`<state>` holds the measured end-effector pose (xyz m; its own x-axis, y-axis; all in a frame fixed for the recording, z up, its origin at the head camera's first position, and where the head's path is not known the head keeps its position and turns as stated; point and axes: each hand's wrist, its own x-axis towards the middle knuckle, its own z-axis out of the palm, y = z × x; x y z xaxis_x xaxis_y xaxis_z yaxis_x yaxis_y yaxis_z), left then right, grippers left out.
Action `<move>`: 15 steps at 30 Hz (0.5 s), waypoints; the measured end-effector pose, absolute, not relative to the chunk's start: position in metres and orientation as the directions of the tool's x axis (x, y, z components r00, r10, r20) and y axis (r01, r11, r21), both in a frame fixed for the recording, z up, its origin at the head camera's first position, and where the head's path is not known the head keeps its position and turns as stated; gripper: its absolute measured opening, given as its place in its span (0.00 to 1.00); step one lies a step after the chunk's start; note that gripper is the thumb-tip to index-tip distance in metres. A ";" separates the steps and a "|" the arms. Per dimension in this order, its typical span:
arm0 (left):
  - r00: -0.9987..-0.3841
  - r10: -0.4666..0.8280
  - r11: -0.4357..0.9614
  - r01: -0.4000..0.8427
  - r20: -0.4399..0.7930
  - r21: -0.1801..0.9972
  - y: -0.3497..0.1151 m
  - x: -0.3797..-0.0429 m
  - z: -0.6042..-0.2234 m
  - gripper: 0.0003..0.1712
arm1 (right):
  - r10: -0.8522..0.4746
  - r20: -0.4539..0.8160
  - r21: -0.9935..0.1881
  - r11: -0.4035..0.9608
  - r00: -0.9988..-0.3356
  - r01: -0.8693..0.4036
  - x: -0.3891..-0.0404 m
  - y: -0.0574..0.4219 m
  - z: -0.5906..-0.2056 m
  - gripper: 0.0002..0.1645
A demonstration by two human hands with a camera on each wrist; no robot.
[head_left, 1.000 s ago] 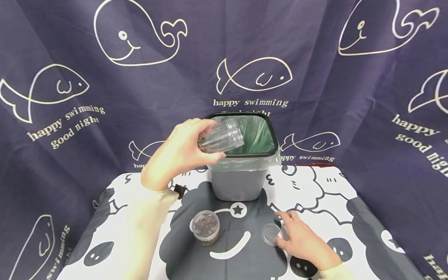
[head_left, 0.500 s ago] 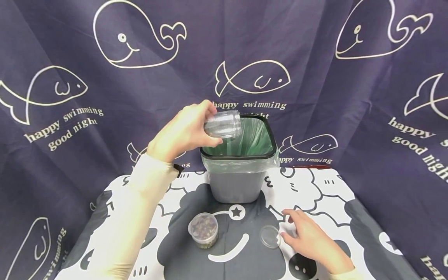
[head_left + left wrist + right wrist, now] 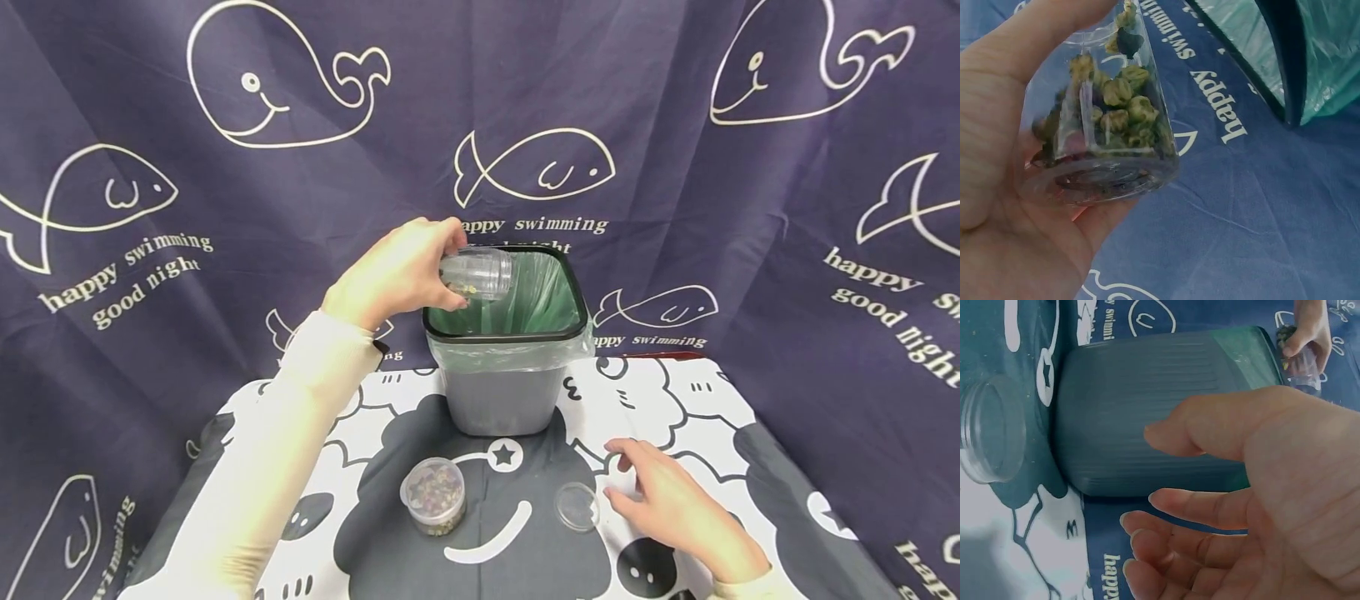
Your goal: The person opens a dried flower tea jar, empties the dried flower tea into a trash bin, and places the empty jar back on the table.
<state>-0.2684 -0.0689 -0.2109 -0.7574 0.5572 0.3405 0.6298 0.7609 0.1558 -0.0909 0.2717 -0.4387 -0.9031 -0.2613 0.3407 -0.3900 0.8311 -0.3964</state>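
Observation:
My left hand (image 3: 401,271) grips a clear plastic jar (image 3: 483,273), tilted on its side with its mouth over the trash can (image 3: 506,400). Dried greenish-yellow flower buds (image 3: 1119,103) lie inside the jar in the left wrist view; a few darker bits are nearer its mouth. The can is grey with a black rim and a green-looking liner inside. My right hand (image 3: 671,504) hovers over the tabletop with loosely bent fingers and holds nothing. Beside it a clear round lid (image 3: 577,507) lies flat.
A lidded clear tub (image 3: 433,496) with brownish and greenish contents stands on the cartoon-print tablecloth (image 3: 480,575), left of the lid. Behind the can hangs a dark blue curtain (image 3: 660,208) with whale and fish drawings.
My left hand has risen, then dipped slightly, keeping the jar tilted over the can. Some buds now show nearer the jar's middle. My right hand has shifted a little right, away from the lid.

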 end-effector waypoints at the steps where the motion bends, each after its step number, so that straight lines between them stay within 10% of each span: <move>1: -0.753 0.565 0.760 0.634 0.338 0.142 -0.068 -0.269 -0.210 0.34 | -0.267 0.350 -0.390 0.830 -0.898 -0.399 -0.091 0.271 -0.436 0.29; 15: -0.720 0.634 0.743 0.668 0.282 0.034 -0.056 -0.280 -0.205 0.35 | -0.378 0.552 -0.257 0.771 -0.743 -0.583 -0.125 0.247 -0.314 0.20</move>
<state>-0.2797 -0.0560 -0.2049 -0.7197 0.6343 0.2824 0.6683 0.7431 0.0341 -0.1253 0.2472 -0.3139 -0.7435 -0.3780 0.5517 -0.5827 0.7710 -0.2570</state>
